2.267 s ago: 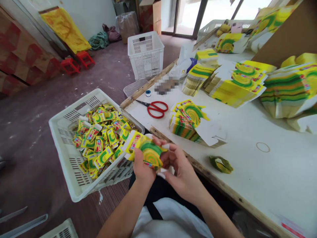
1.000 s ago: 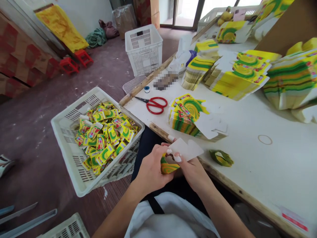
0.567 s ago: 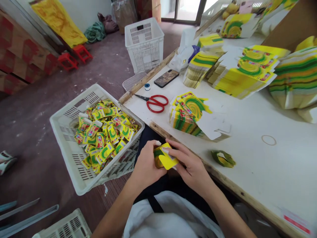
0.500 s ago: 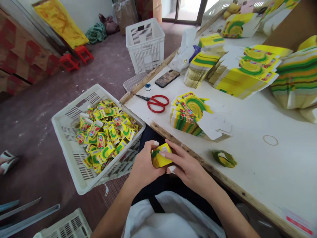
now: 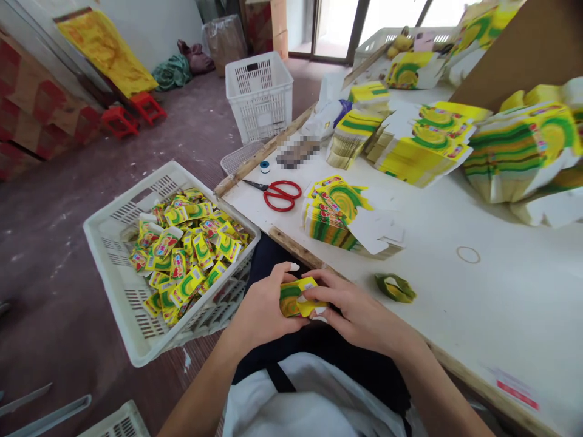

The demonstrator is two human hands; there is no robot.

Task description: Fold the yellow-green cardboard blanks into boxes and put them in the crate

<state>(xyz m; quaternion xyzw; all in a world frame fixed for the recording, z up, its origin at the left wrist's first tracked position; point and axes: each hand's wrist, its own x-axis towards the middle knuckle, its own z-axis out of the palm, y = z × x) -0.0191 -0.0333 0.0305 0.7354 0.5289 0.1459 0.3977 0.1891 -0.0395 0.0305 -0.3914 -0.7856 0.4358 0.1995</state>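
A small yellow and green cardboard carton (image 5: 290,298) is held between my two hands, over my lap at the table edge. My left hand (image 5: 260,311) wraps round its left side, thumb on the upper edge. On the right end, my right hand (image 5: 348,308) pinches the yellow flap with thumb and fingers. White coverings show on some fingertips. A stack of flat cartons (image 5: 334,212) of the same print lies on the table just beyond. To the left, a white plastic crate (image 5: 107,276) holds a heap of small filled-out cartons (image 5: 186,285).
On the white table (image 5: 437,340) lie red-handled scissors (image 5: 281,195), a tape roll (image 5: 265,167), a rubber band (image 5: 468,254) and a crumpled green wrapper (image 5: 395,287). More carton stacks (image 5: 421,142) stand farther back. Another white crate (image 5: 259,97) is on the floor.
My view has turned slightly, so the table things sit farther left. The carton has turned in my hands, showing more of its green front, and my right fingers have shifted on its end.
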